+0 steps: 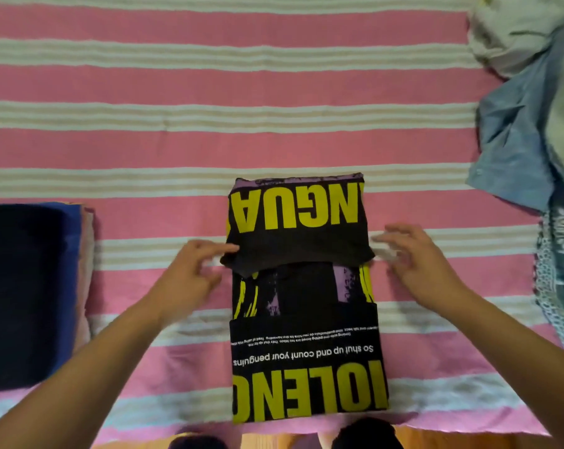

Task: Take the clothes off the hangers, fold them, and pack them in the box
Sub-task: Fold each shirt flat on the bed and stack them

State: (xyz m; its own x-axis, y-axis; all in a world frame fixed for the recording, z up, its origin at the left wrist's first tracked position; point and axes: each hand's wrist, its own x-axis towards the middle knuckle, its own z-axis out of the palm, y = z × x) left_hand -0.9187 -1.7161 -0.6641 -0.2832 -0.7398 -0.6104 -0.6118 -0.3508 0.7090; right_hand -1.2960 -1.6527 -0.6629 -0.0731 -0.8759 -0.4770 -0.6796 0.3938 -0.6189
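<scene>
The black shirt point(303, 296) lies on the striped sheet point(209, 89), its far end folded over. The fold's left corner is touched by the relaxed left hand point(193, 270); the right hand point(410, 254) hovers beside it, grasping nothing. If let go unevenly, the flap could be skewed or undone.

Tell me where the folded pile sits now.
Head view: the folded pile lies at the left edge on the striped sheet, left of the black shirt.

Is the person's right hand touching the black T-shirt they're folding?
Apart. The head view shows striped bedspread between the right hand and the edge of the black T-shirt.
</scene>
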